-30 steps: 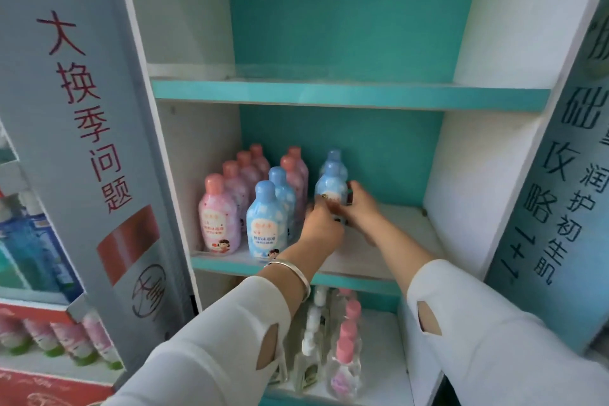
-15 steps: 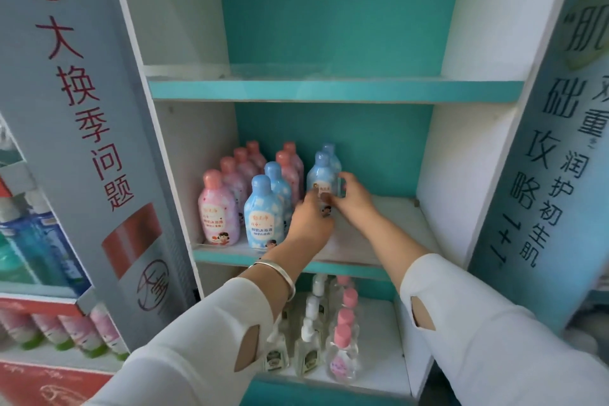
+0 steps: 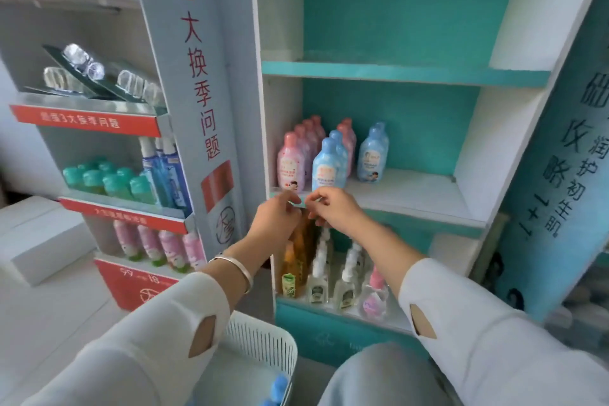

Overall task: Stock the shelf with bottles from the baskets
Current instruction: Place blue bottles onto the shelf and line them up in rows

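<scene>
Both your left hand (image 3: 278,219) and right hand (image 3: 334,209) hover at the shelf (image 3: 408,189) edge, fingers (image 3: 318,199) loosely curled, empty (between placements, I judge); next, reach into the basket (image 3: 263,339) for a bottle (image 3: 280,384).

- We count six pink bottles (image 3: 290,168) on the middle shelf (image 3: 412,188), centre frame, rear ones partly hidden.
- We count four blue bottles (image 3: 328,171) on that shelf.
- We count four pink rack bottles (image 3: 158,244), lower left.
- We count one white basket (image 3: 263,339), bottom centre, showing two blue caps (image 3: 280,384).
- We count one silver bracelet (image 3: 237,269), lower centre.
</scene>
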`<state>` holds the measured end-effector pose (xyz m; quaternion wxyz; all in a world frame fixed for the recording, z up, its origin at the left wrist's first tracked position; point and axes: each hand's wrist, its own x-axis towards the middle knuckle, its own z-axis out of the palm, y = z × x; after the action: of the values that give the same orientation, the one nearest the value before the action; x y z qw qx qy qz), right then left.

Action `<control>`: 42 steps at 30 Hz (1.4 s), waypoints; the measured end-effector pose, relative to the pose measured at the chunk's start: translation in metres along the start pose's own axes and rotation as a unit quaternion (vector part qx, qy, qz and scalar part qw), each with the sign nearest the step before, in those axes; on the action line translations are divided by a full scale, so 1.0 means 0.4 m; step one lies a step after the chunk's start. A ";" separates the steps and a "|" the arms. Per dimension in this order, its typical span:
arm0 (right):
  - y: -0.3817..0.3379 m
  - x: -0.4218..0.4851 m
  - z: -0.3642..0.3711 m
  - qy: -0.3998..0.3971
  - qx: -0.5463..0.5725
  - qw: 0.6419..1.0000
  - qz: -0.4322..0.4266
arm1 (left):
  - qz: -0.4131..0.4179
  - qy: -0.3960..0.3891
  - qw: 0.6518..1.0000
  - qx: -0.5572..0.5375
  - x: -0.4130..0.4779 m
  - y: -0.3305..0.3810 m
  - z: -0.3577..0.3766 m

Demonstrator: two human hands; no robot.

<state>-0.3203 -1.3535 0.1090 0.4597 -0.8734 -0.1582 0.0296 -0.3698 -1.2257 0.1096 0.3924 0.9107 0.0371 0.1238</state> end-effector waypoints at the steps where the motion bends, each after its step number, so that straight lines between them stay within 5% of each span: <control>1: -0.005 -0.005 0.032 -0.042 -0.024 0.999 0.001 | -0.012 0.001 1.000 0.007 -0.015 -0.038 -0.020; 6: -0.006 -0.027 0.192 -0.219 -0.143 0.965 0.001 | -0.085 -0.028 0.993 0.073 -0.092 -0.252 -0.090; 16: 0.087 0.017 0.491 -0.389 -0.247 0.887 0.015 | -0.201 -0.101 0.967 0.120 -0.174 -0.617 -0.069; 34: 0.274 0.106 0.734 -0.471 -0.259 0.841 0.063 | -0.211 -0.325 0.870 0.306 -0.190 -1.021 0.161; 42: 0.304 0.121 0.750 -0.452 -0.226 0.857 0.103 | -0.216 -0.286 0.875 0.325 -0.183 -1.037 0.200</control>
<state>-0.3032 -1.1648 -0.1581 0.1217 -0.8549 -0.2600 0.4321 -0.4079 -1.0082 -0.2579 0.0849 0.9520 0.1571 -0.2487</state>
